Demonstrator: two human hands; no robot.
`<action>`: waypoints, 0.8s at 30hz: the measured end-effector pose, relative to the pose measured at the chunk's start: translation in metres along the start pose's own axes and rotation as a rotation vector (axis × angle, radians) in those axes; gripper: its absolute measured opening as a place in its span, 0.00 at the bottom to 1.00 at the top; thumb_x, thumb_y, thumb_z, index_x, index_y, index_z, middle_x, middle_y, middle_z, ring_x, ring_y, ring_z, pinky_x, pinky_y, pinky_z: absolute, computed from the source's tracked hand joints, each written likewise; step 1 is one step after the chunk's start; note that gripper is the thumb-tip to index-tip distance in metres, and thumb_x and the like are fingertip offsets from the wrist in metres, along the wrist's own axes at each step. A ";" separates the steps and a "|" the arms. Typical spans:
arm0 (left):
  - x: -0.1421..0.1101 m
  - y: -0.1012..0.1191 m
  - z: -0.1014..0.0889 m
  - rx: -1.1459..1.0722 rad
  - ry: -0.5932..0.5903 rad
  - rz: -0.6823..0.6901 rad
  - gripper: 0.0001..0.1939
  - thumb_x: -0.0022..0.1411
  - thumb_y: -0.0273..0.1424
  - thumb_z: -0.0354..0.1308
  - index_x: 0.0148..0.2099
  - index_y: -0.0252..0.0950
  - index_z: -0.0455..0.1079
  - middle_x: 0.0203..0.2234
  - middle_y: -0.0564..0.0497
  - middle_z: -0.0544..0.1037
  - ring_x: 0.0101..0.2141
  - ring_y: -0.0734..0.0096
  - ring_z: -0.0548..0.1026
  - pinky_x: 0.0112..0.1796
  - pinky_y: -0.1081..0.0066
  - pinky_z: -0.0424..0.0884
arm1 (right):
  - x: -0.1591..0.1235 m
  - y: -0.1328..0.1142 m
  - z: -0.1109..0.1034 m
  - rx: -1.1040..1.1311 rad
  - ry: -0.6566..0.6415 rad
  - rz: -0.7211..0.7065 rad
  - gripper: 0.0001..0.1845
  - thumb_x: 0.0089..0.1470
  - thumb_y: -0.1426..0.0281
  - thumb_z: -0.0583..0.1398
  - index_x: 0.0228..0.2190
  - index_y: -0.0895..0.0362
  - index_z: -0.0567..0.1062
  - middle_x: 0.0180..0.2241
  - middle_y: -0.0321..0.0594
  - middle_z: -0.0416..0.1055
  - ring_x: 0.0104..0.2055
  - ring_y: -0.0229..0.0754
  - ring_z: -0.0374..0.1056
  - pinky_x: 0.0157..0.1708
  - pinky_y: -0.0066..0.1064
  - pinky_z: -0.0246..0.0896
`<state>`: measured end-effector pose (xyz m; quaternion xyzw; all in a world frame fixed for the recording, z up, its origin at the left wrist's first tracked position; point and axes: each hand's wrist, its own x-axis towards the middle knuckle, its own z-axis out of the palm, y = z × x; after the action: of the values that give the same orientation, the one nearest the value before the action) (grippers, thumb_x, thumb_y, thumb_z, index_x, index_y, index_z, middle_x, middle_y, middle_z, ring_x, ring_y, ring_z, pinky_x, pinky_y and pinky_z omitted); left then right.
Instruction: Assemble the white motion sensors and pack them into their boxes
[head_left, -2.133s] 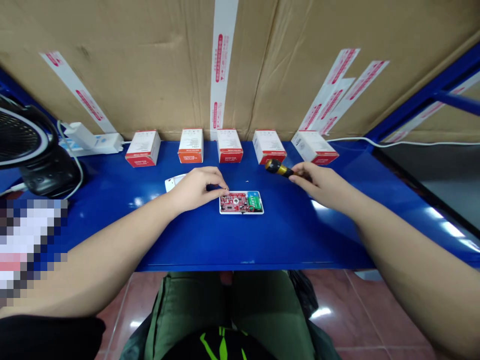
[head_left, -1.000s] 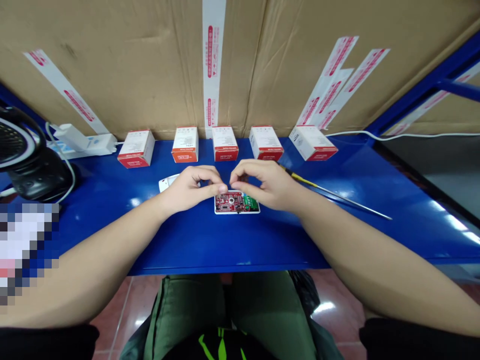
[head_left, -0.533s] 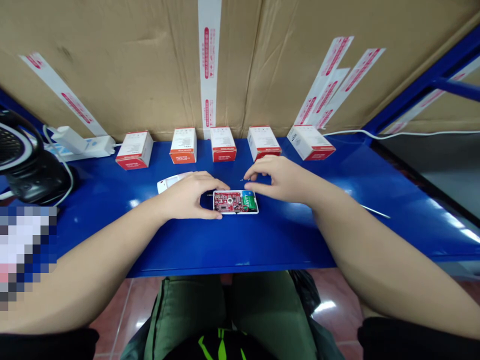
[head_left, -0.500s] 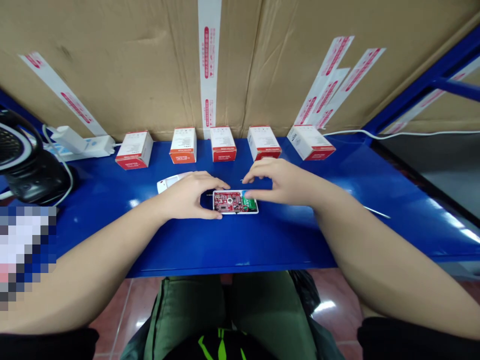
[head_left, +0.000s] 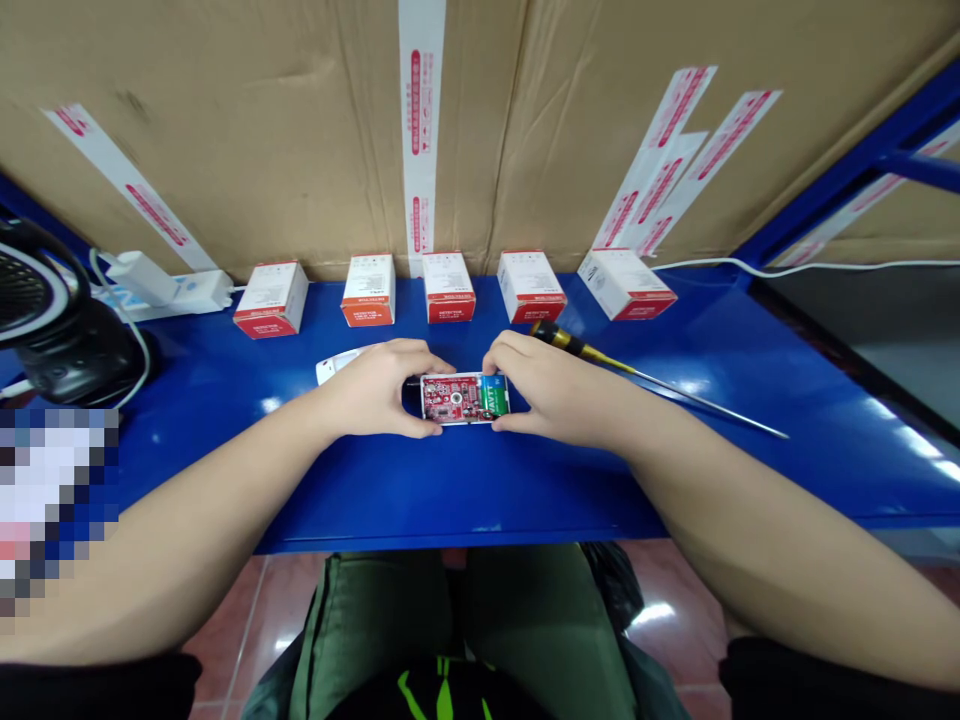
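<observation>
Between my hands is an opened detector (head_left: 448, 399), a shallow white case with a red circuit board inside and a green and blue battery (head_left: 493, 396) at its right end. My left hand (head_left: 390, 390) is closed on the left end, thumb at the near edge and fingers at the far edge. On the right end, my right hand (head_left: 536, 390) grips the case the same way, next to the battery. A white plastic piece (head_left: 337, 365) lies partly hidden behind my left hand. Beyond my right wrist lies a screwdriver (head_left: 592, 352) with a black and yellow handle.
Several white and red boxes (head_left: 448, 285) marked DETECTOR stand in a row along the back of the blue table (head_left: 465, 500). A power strip (head_left: 176, 295) and a black appliance (head_left: 64, 320) are at the left. Taped cardboard (head_left: 300, 130) forms the back wall.
My right hand has come down from above the battery and taken hold of the detector's right end. The detector has shifted slightly left and away from me. More of the screwdriver shows.
</observation>
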<state>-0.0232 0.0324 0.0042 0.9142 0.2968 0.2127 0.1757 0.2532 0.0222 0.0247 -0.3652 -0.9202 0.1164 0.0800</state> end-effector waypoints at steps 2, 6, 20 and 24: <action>0.000 0.001 0.000 -0.010 0.002 -0.012 0.27 0.53 0.40 0.78 0.54 0.37 0.80 0.38 0.49 0.82 0.36 0.63 0.80 0.39 0.65 0.75 | 0.000 0.001 0.000 0.013 -0.002 -0.016 0.21 0.51 0.68 0.74 0.45 0.56 0.76 0.48 0.48 0.75 0.46 0.54 0.73 0.48 0.43 0.70; -0.001 0.002 0.001 -0.021 0.001 -0.039 0.26 0.51 0.38 0.78 0.51 0.34 0.80 0.36 0.50 0.79 0.35 0.64 0.79 0.37 0.66 0.73 | 0.000 0.001 0.000 -0.012 -0.004 -0.044 0.21 0.52 0.69 0.74 0.45 0.56 0.75 0.48 0.48 0.75 0.47 0.54 0.73 0.48 0.42 0.69; -0.003 0.004 -0.002 -0.125 0.069 -0.087 0.23 0.47 0.30 0.76 0.47 0.35 0.80 0.35 0.53 0.77 0.35 0.67 0.77 0.37 0.69 0.73 | 0.000 -0.005 0.003 -0.086 0.050 -0.030 0.21 0.53 0.71 0.75 0.44 0.57 0.74 0.46 0.48 0.75 0.44 0.53 0.75 0.45 0.41 0.71; -0.004 0.000 -0.001 -0.198 0.141 -0.110 0.22 0.48 0.32 0.75 0.47 0.36 0.80 0.37 0.52 0.78 0.37 0.66 0.79 0.38 0.68 0.76 | 0.001 -0.005 0.006 -0.026 0.155 -0.024 0.15 0.56 0.75 0.71 0.39 0.55 0.71 0.43 0.44 0.74 0.42 0.50 0.73 0.43 0.39 0.69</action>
<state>-0.0266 0.0299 0.0034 0.8575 0.3357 0.2948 0.2551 0.2472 0.0184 0.0202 -0.3628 -0.9170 0.0750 0.1478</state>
